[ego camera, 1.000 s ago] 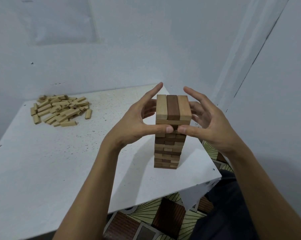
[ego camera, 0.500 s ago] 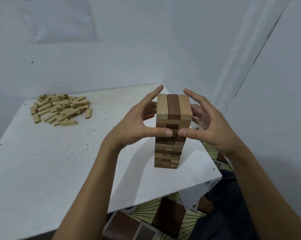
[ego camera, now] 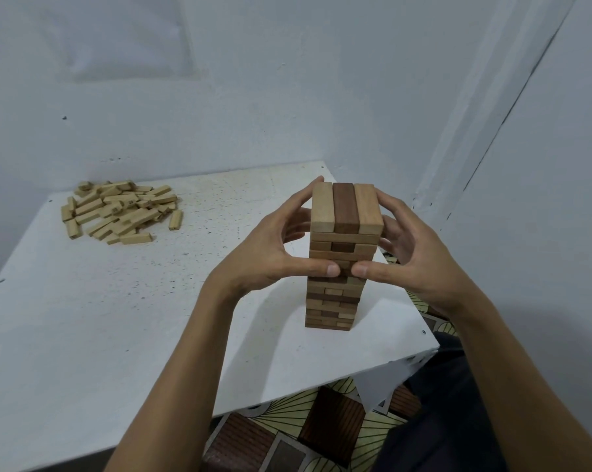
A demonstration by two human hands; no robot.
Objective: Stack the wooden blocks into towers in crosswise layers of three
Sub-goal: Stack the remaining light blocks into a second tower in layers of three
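Observation:
A tall tower of wooden blocks (ego camera: 343,212) stands near the right front corner of the white table (ego camera: 117,318), in crosswise layers of light and dark wood. Its top layer has a dark block between two light ones. My left hand (ego camera: 270,257) cups the tower's left side and my right hand (ego camera: 413,257) its right side. Both thumbs press on the front face at mid-height, tips nearly meeting. The fingers reach around the sides and back, partly hidden.
A loose pile of light wooden blocks (ego camera: 117,209) lies at the table's far left, near the wall. The table's right edge and front corner are close to the tower. A patterned floor (ego camera: 304,430) shows below the front edge.
Both hands have slid a little lower along the tower, thumbs now pressing further down its front. The tower itself stands as before.

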